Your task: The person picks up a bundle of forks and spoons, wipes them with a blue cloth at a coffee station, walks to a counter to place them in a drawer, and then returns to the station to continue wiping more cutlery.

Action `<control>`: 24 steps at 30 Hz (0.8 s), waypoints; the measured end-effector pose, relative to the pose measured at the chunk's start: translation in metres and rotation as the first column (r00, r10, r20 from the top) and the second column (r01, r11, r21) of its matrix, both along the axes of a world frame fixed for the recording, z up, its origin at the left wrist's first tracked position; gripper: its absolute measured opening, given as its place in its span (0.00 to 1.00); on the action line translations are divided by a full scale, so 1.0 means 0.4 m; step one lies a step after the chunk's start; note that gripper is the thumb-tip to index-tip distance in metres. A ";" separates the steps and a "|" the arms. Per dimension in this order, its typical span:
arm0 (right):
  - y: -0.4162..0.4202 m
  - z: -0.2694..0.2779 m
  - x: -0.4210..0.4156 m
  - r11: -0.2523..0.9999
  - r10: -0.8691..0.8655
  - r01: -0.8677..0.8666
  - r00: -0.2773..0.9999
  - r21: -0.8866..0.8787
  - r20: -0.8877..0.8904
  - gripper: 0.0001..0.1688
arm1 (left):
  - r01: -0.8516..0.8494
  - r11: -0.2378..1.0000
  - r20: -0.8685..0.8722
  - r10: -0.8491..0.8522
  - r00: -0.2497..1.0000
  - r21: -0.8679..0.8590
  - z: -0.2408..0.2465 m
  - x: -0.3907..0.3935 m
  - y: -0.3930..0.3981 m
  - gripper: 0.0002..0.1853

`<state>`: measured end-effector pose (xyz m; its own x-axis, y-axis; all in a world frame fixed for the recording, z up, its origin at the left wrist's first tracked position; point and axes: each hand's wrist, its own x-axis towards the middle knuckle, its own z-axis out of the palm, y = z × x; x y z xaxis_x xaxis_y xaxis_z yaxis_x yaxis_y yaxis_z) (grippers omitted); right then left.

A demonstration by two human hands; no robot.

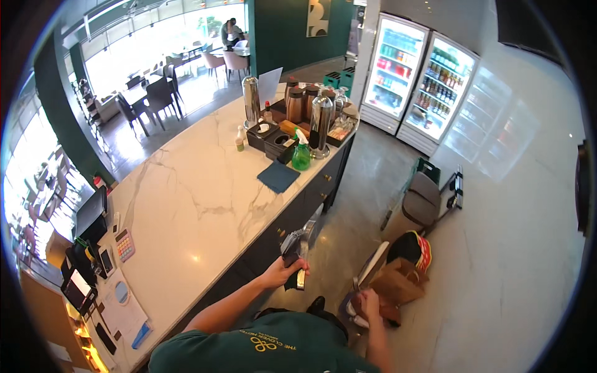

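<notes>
My left hand (pixel 282 272) grips a bundle of shiny metal pieces with dark parts (pixel 298 252), which look like cutlery, upright beside the drawer front of the marble-topped counter (pixel 205 200). My right hand (pixel 370 303) hangs low on the other side, blurred, over a brown-red item beside a brown paper bag (pixel 396 282); whether it holds anything is unclear. On the counter lie a folded dark blue cloth (pixel 278 176) and a green spray bottle (pixel 301 156), near black holders (pixel 275 143) and metal cylinder dispensers (pixel 321 123).
Brown thermal jugs (pixel 295 105) and glasses stand at the counter's far end. A calculator (pixel 125 245) and papers lie near its left edge. Right of me are a grey-brown bin (pixel 419 200) and bags along the wall. Two glass-door fridges (pixel 396 70) stand beyond. A person (pixel 230 33) is far off by the windows.
</notes>
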<state>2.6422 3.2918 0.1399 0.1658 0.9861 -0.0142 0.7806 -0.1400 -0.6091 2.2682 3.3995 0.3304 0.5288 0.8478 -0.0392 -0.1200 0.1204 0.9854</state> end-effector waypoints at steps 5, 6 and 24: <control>0.612 0.115 0.087 0.916 0.398 -0.400 0.888 -0.040 0.232 0.10 | -0.248 0.969 0.184 0.247 0.952 -0.013 -0.020 0.091 0.197 0.16; 0.714 0.147 0.083 0.884 0.464 -0.460 0.834 -0.088 0.299 0.10 | -0.274 0.962 0.224 0.265 0.938 0.007 -0.028 0.101 0.241 0.13; 1.844 -0.060 0.000 0.022 0.956 -0.770 -0.170 -0.638 0.238 0.11 | -0.870 0.452 0.026 0.889 0.456 -0.199 -0.041 0.407 0.697 0.14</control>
